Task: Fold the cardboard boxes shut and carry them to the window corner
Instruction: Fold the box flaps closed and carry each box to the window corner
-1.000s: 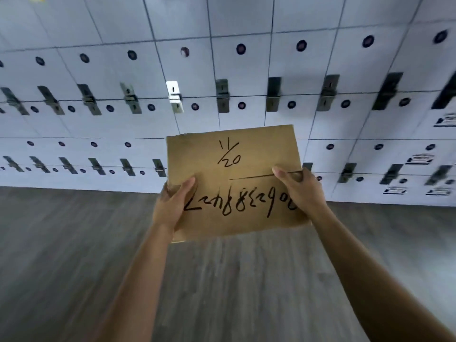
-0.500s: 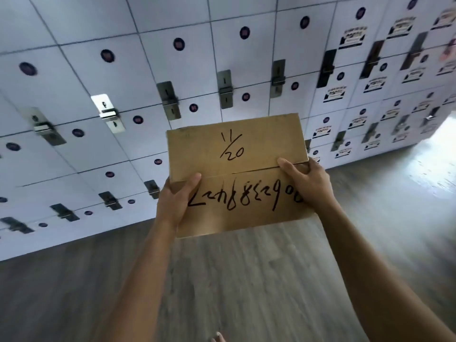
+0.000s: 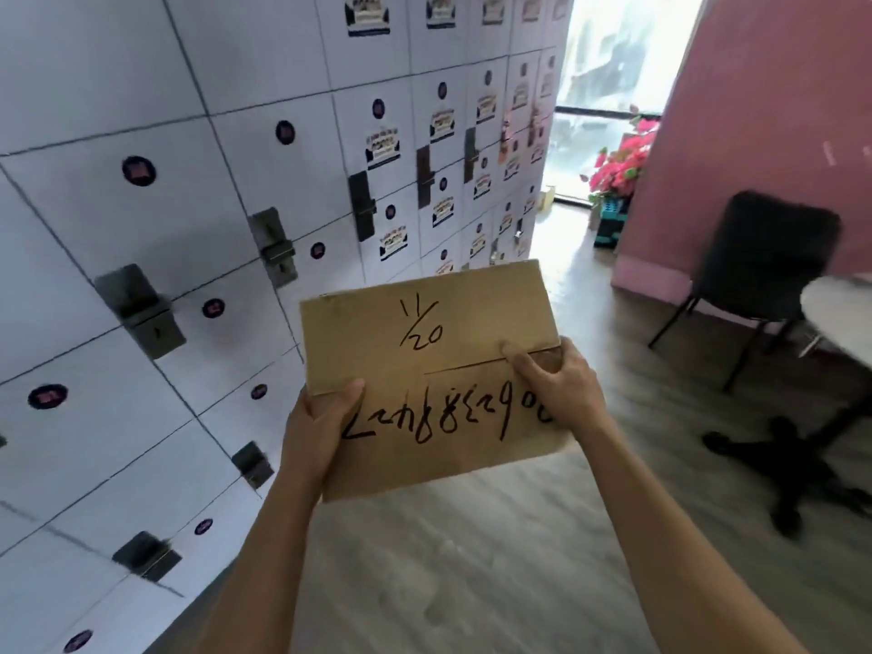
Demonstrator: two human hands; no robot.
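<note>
A brown cardboard box with black handwriting on its closed top flaps is held out in front of me at chest height. My left hand grips its left side, thumb lying on the top flap. My right hand grips the right side, thumb pressed along the seam between the two flaps. Far ahead, a bright window lights the end of the room. A small tan object, perhaps another box, sits on the floor near the window.
A wall of white lockers with dark latches runs along my left. At right stand a pink wall, a black chair, a round white table edge and its black base. Pink flowers sit by the window. Grey wood floor lies ahead.
My view has swung to the right, from facing the lockers to looking down the room toward the window. Both hands keep the same grip on the box.
</note>
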